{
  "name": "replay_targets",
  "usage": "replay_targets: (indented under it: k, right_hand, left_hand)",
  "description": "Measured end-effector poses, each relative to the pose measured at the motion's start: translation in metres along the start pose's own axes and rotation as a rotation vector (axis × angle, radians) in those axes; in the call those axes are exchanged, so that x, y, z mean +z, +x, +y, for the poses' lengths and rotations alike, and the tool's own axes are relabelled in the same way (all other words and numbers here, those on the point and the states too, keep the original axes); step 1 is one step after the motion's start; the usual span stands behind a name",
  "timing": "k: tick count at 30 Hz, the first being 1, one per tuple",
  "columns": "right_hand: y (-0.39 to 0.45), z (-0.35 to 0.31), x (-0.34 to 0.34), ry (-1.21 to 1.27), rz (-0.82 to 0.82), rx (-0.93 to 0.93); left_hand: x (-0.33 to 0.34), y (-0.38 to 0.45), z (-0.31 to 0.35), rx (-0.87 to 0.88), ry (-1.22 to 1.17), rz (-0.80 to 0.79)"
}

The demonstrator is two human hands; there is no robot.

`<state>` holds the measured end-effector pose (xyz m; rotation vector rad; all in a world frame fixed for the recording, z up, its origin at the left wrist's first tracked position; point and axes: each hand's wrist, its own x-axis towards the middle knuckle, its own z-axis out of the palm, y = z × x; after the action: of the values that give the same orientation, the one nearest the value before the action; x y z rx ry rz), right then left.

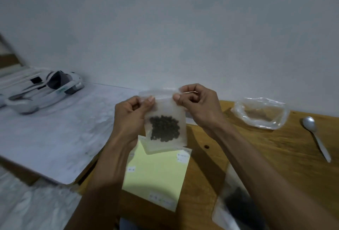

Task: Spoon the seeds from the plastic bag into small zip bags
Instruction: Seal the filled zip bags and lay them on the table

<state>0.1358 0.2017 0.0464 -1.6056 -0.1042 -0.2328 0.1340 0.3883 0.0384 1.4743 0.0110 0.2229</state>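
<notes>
I hold a small clear zip bag (166,112) upright above the wooden table (256,149), with dark seeds (164,128) clustered in its lower half. My left hand (131,114) pinches the bag's top left corner. My right hand (197,105) pinches its top right along the zip strip. The larger plastic bag (260,112) lies open on the table to the right, with a few brownish seeds inside. A metal spoon (316,136) rests on the table at the far right, bowl pointing away from me.
A pale yellow sheet (157,173) with small labels lies under the zip bag. A white marbled board (55,129) covers the left side, with a grey-white device (44,88) at its back. More clear bags (231,202) sit under my right forearm.
</notes>
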Motion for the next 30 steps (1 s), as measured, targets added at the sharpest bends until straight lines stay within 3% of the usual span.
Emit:
replay_targets:
  k: [5,9,12,16,30]
  right_hand:
    - [-0.002,0.023,0.039,-0.095,-0.071,0.125]
    - [-0.016,0.053,0.073,-0.54,-0.254,0.06]
    - [-0.027,0.071,0.103,-0.677,-0.405,0.146]
    - [-0.032,0.079,0.129,-0.863,-0.356,0.098]
    - [-0.031,0.083,0.137,-0.817,-0.413,0.146]
  left_hand:
    - [-0.032,0.004,0.013,0.029,-0.131,0.159]
    - [-0.057,0.015,0.011,0.056,-0.079,0.326]
    - [-0.074,0.024,0.005,0.061,0.007,0.407]
    - [-0.081,0.028,-0.001,0.046,0.058,0.462]
    - [-0.107,0.024,-0.002,0.028,0.049,0.511]
